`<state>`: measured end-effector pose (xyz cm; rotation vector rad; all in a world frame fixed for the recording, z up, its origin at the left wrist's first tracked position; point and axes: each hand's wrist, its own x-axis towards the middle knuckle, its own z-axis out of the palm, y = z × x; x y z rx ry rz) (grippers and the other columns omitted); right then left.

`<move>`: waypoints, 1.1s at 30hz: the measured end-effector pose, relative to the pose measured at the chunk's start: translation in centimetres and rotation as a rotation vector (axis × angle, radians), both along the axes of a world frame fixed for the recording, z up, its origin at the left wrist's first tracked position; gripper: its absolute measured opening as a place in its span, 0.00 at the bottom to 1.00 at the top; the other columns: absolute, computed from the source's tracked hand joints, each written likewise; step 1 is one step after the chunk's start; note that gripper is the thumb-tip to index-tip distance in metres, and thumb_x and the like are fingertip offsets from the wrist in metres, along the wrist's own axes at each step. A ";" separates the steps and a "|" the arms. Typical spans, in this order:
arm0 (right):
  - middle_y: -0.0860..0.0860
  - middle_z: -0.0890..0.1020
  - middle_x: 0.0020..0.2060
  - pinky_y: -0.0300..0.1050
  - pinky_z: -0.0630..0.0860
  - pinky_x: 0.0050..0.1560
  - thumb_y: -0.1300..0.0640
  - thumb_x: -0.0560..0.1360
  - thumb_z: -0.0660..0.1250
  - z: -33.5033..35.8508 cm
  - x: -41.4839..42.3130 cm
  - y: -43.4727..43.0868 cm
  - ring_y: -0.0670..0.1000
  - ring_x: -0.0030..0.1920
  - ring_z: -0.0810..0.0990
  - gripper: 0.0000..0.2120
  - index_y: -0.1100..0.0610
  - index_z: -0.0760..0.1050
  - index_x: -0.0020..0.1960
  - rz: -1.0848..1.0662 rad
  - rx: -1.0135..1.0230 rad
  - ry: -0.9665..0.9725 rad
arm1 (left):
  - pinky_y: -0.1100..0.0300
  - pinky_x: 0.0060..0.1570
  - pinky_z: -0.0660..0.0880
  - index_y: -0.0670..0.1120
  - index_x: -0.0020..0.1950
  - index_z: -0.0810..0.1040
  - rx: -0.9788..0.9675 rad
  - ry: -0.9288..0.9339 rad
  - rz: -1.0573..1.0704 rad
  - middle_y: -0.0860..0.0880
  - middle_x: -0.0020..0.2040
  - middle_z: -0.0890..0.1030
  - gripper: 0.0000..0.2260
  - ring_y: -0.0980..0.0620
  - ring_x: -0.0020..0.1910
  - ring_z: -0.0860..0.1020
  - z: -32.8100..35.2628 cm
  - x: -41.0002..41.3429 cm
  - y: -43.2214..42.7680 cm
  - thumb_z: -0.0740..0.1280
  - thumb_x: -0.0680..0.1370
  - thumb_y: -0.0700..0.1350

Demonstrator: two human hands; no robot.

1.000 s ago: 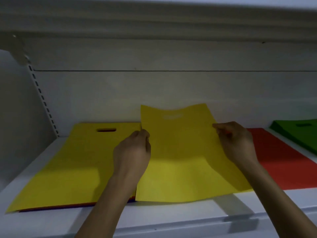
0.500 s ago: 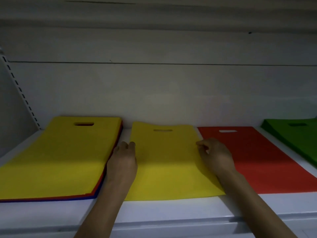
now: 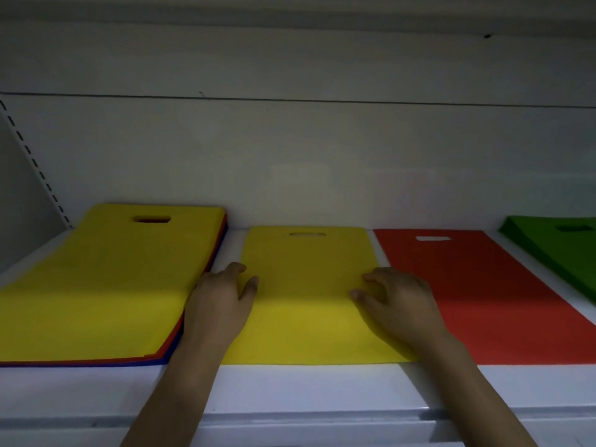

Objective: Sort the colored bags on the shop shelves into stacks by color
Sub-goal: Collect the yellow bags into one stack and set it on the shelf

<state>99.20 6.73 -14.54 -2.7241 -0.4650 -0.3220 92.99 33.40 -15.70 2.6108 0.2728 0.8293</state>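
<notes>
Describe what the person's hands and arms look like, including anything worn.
Both are bare: the left hand and right hand wear no gloves, and no sleeves, watch or bracelet show up to the frame's edge. Dim light hides finer detail.

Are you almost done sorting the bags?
Not yet. Done: the red bag and green bags lie in separate spots. In hand: the left hand and right hand rest on a lone yellow bag. Left: the big pile has red and blue edges under its yellow top.

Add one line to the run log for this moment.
yellow bag: flat on shelf | left hand: rests at its left edge | right hand: rests on it
</notes>
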 end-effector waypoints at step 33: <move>0.50 0.81 0.57 0.48 0.73 0.55 0.42 0.76 0.64 6.3 -5.9 18.3 0.53 0.58 0.78 0.22 0.51 0.72 0.66 0.215 0.058 -0.124 | 0.56 0.49 0.72 0.49 0.63 0.77 0.052 0.012 0.136 0.49 0.61 0.79 0.15 0.46 0.59 0.75 7.8 -5.7 13.3 0.62 0.79 0.53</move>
